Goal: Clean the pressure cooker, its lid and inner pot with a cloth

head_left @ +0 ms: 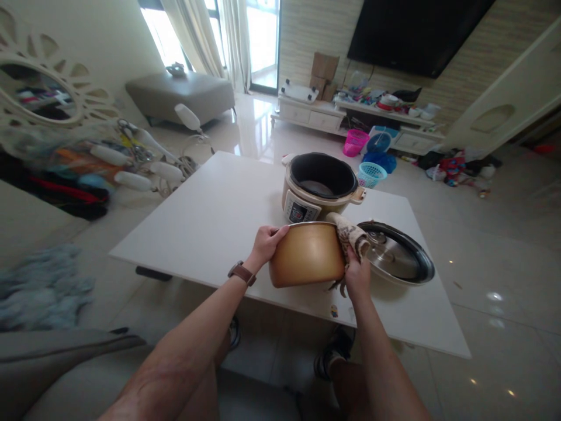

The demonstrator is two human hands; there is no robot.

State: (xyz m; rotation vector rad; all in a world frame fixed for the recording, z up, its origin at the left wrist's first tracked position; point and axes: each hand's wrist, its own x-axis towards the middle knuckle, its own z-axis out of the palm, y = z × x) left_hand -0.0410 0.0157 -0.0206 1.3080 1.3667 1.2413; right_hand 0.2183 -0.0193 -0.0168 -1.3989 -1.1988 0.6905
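Observation:
A gold inner pot (307, 255) is tilted over the near edge of the white table. My left hand (266, 242) grips its left rim, thumb on top, fingers closed. On the pot's right side, my right hand (357, 272) is closed on a patterned brown and cream cloth (350, 234), which lies against the rim. Just behind the pot stands the pressure cooker body (302, 207), open at the top with a dark inside and a control panel in front. The cooker's lid (401, 254) rests underside up to the right of my right hand.
The white table (188, 204) stretches to the left and right. Beyond it are a pink basket (355, 142), a light blue basket (371, 174) and a TV cabinet (315, 117). A lamp with several white shades (166, 171) stands at the left. A grey sofa (65, 374) is at lower left.

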